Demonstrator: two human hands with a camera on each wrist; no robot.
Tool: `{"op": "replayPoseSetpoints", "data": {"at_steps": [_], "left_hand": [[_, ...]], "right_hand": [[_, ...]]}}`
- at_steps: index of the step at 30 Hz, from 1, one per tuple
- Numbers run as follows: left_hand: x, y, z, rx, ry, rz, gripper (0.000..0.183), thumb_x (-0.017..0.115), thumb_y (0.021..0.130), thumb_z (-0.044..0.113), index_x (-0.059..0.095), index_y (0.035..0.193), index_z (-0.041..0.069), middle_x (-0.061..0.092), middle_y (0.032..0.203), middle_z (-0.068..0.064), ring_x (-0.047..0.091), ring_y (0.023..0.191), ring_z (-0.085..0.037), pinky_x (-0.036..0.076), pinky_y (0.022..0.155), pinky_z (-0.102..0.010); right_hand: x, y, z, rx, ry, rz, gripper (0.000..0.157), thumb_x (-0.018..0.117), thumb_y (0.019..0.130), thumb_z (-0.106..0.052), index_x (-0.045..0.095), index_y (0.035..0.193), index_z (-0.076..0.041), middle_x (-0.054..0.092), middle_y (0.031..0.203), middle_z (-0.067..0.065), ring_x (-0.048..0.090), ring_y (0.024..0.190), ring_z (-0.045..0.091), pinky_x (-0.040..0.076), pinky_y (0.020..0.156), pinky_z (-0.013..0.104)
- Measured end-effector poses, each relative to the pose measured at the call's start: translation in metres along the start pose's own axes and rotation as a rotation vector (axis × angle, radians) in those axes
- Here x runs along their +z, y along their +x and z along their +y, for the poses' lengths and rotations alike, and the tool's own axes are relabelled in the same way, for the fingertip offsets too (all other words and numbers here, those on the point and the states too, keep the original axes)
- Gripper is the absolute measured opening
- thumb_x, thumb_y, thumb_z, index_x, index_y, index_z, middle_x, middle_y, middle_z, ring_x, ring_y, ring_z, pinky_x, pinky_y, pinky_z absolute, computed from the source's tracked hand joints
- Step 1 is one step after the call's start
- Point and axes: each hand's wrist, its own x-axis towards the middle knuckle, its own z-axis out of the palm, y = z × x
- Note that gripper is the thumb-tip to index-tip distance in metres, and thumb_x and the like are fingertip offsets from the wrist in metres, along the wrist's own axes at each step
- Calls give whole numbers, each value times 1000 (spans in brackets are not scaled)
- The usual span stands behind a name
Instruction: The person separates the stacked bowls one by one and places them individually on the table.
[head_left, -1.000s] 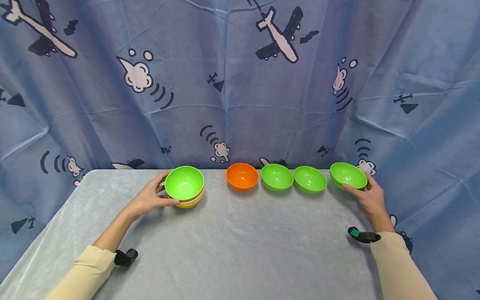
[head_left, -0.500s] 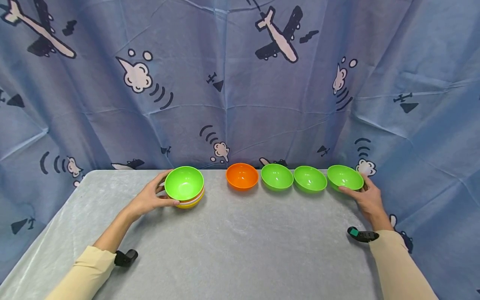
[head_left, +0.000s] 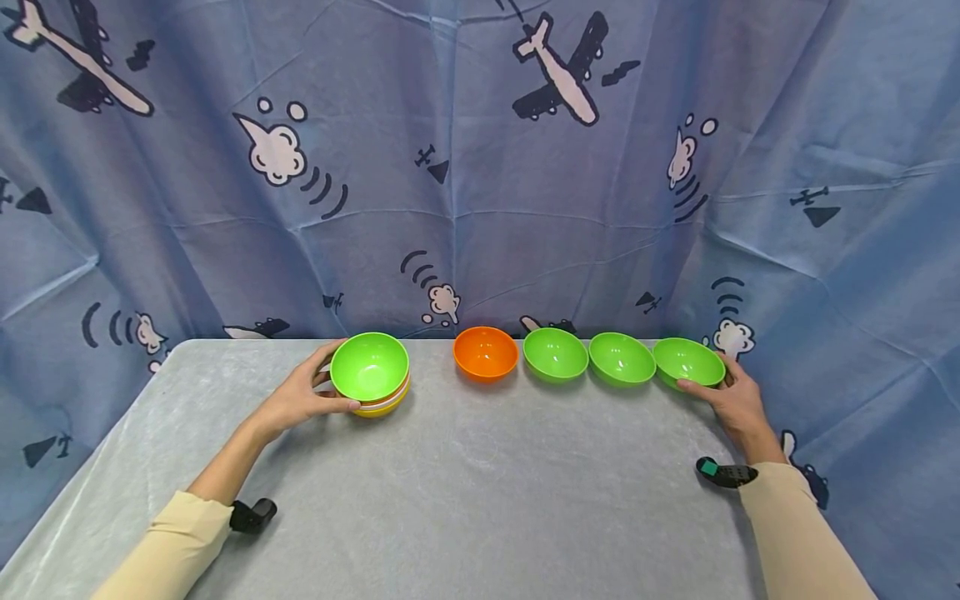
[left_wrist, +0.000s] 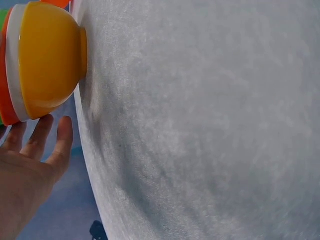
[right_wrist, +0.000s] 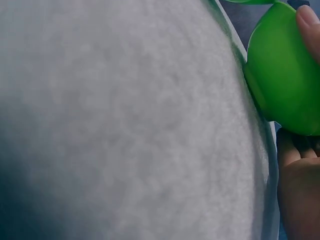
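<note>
At the left, my left hand (head_left: 311,387) holds the side of a stack of bowls, thumb in front and fingers behind. A green bowl (head_left: 370,367) tops the stack. Below it in the left wrist view show an orange bowl (left_wrist: 7,85), a white bowl (left_wrist: 15,65) and a yellow bowl (left_wrist: 52,60), whose foot is right at the table. My right hand (head_left: 738,404) grips another green bowl (head_left: 688,362) by its right side, with the thumb at the near rim. In the right wrist view this bowl's foot is down at the cloth.
Left of the right hand's bowl, a row along the table's back edge has two green bowls (head_left: 621,360) (head_left: 555,356) and an orange bowl (head_left: 485,354). A grey cloth covers the table (head_left: 480,483). Behind it hangs a blue curtain (head_left: 375,167) with airplane prints.
My right hand has moved its green bowl left and lowered it beside the row's last green bowl. The left hand and its stack have stayed in place.
</note>
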Motion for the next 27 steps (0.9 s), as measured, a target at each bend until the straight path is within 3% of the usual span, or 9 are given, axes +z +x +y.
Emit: {"op": "replayPoseSetpoints", "data": {"at_steps": [7,18,23,27], "left_hand": [[0,-2,3,0,-7,-4,98,84,70,21,24,148,23,23,148,-5,37,127,-33,43,93,-44],[0,-1,4,-3,6,-8,100,85,69,21,23,148,22,23,149,-5,37,127,-32,44,93,-43],[0,-1,3,2,8,-8,99,84,70,20,23,148,22,23,148,-6,36,128,-33,44,92,-44],[-1,-1,4,2,5,-8,99,84,70,21,24,148,23,23,148,-4,36,128,-32,43,93,-44]], "right_hand": [[-2,0,1,22,-14,-71,104,77,77,-35,9,151,-8,15,151,19,20,135,34,28,104,47],[-11,-2,-3,-3,-18,-130,105,75,80,-33,2,150,-7,5,153,18,10,137,34,20,105,53],[-17,-1,-13,-65,6,-98,95,73,82,-33,11,151,-13,9,154,9,7,139,25,13,109,46],[-20,-2,-23,-118,40,-43,82,74,82,-28,28,148,-15,23,151,9,17,137,21,18,109,34]]}}
